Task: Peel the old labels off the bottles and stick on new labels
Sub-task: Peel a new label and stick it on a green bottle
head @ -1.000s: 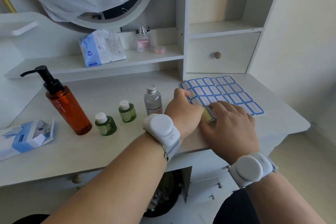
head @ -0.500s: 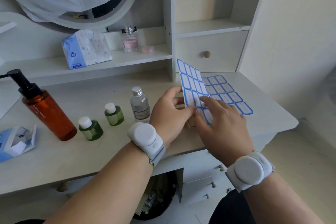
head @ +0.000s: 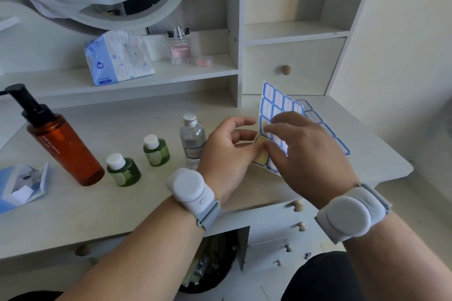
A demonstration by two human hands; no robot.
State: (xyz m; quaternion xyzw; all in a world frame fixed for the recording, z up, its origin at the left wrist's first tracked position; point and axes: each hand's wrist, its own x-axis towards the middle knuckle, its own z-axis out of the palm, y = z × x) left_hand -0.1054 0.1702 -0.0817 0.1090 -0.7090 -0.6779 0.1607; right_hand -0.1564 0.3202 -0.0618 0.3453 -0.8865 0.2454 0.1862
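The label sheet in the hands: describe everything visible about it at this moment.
The label sheet is a thin, flexible sheet of white rectangular stickers with blue borders, set in rows. It is lifted off the desk and tilted up, top edge toward the shelf unit. The left hand pinches its lower part, where bare yellowish backing shows; the right hand covers its middle, fingertips on the stickers as if peeling one. Another sheet lies flat on the desk behind it.
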